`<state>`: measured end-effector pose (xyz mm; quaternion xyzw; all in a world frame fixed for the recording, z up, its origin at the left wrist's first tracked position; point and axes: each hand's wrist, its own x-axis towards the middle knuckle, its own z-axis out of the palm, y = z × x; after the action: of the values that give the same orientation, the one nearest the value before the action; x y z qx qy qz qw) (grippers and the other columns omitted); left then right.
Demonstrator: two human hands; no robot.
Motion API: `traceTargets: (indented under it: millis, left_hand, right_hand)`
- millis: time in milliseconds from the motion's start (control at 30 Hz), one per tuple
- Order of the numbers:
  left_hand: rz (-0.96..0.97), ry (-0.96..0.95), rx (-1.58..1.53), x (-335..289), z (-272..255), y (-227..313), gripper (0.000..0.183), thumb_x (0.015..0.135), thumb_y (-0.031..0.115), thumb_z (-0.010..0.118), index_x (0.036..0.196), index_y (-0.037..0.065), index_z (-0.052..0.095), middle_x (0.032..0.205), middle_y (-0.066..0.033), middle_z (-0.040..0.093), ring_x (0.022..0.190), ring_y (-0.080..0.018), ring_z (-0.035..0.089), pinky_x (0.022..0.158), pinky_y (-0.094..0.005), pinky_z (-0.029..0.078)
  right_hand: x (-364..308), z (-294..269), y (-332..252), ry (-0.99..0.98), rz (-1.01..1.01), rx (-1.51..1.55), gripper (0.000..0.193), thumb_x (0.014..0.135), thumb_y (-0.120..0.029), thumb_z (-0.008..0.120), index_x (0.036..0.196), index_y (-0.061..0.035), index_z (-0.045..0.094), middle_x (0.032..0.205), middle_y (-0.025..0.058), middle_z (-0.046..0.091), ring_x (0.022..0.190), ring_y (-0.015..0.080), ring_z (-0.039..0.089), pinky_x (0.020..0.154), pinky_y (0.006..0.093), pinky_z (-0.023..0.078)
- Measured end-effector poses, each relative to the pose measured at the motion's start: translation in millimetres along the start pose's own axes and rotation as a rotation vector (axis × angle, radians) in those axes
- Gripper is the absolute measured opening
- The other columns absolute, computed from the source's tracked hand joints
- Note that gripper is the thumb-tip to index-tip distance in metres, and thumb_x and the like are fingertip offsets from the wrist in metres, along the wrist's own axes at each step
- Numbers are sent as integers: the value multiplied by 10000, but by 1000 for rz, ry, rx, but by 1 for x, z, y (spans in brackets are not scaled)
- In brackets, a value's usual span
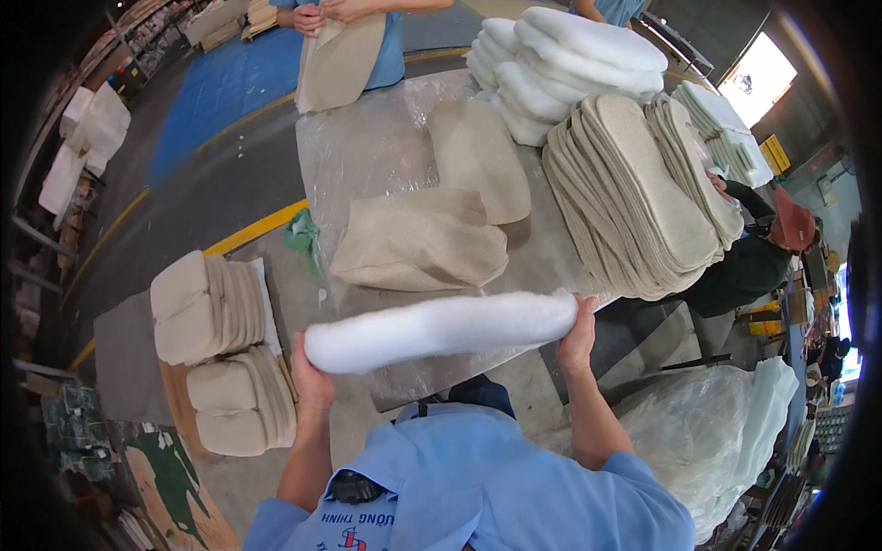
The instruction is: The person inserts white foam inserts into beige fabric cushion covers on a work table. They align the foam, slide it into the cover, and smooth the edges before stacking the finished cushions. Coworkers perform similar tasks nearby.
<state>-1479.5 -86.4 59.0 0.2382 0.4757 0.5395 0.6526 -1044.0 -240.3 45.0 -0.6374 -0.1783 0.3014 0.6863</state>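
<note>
A thick white fibre-wadding pad (441, 332) is stretched level in front of me, above the near edge of the plastic-covered table. My left hand (314, 375) is closed on its left end, and my right hand (577, 332) grips the right end. Just beyond the pad lies a rumpled beige fabric cover (418, 241). Another beige cover (478, 151) rests flatter behind it, partly overlapped.
Tall stacks of beige covers (634, 193) stand at the table's right, with piled white pads (570, 64) behind. Folded beige stacks (207, 308) sit on a board at left. Across the table, a co-worker holds a beige cover (342, 60). Another person (753, 248) is at right.
</note>
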Motion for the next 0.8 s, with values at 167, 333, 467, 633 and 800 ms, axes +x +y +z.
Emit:
traceTargets:
  millis: [167,333,467,633,800]
  left_hand:
    - [-43,-342,161,1,-21,-43,447,1138,383,437,1212,33,704,1232,-102,723,1193,-220,649,1081,-368,471]
    - [286,151,694,12,-27,-1,412,1111,307,485,1279,-11,686,1302,-137,707,1250,-259,630,1121,-407,455]
    - [754,-394,1068,-42,72,52,505,1052,368,618,1373,-22,630,1374,-197,667,1315,-343,607,1163,-450,423]
    - [975,-842,1593,-77,156,-6,745,781,411,888,1358,27,613,1217,-162,695,1108,-344,686,985,-457,528]
    - [845,-872,1757,-64,161,-24,653,717,410,919,1181,44,640,1049,-114,728,926,-300,742,825,-440,576]
  right_hand:
    - [-4,-23,39,-54,4,-19,659,1151,-552,379,1130,43,662,1055,146,732,971,259,702,931,400,550]
    - [-11,-14,42,-72,92,144,650,1153,-527,386,1075,48,680,1012,156,738,936,281,711,912,414,563]
    - [-14,-30,39,-58,100,82,660,1155,-532,377,1060,39,695,1000,144,742,926,265,710,916,394,557]
    - [-6,-32,12,-228,129,-112,666,1161,-527,361,1198,43,704,1140,156,752,1057,256,709,962,382,535]
    - [-21,-8,-59,-144,-453,-777,571,1119,-486,477,1290,14,692,1295,188,706,1194,349,659,1078,420,483]
